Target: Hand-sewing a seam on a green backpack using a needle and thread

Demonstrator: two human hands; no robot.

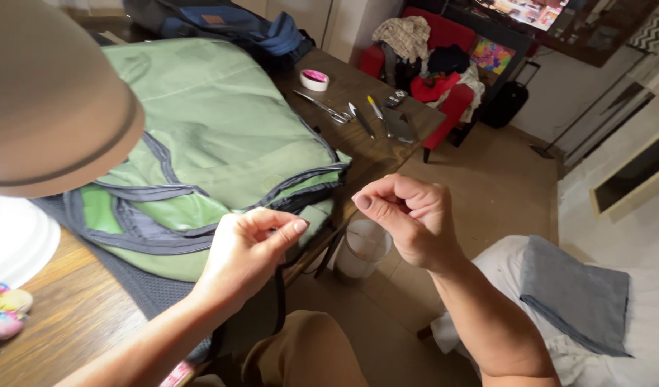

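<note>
My left hand [247, 247] is raised over the table's edge, thumb and forefinger pinched together. My right hand [408, 215] is a little to the right of it and slightly higher, also in a tight pinch, fingers curled. Anything held between the fingertips is too thin to make out. Just behind my left hand lies a green fabric piece [215, 136] with grey trim, spread over the wooden table [71, 322]. A dark strap [279, 294] hangs down below my left hand.
Scissors [326, 109], pens [365, 115] and a roll of tape [314, 79] lie at the table's far end. A tan lampshade [50, 100] fills the top left. A pale cup [362, 247] stands on the floor. A red chair [444, 64] is piled with clothes.
</note>
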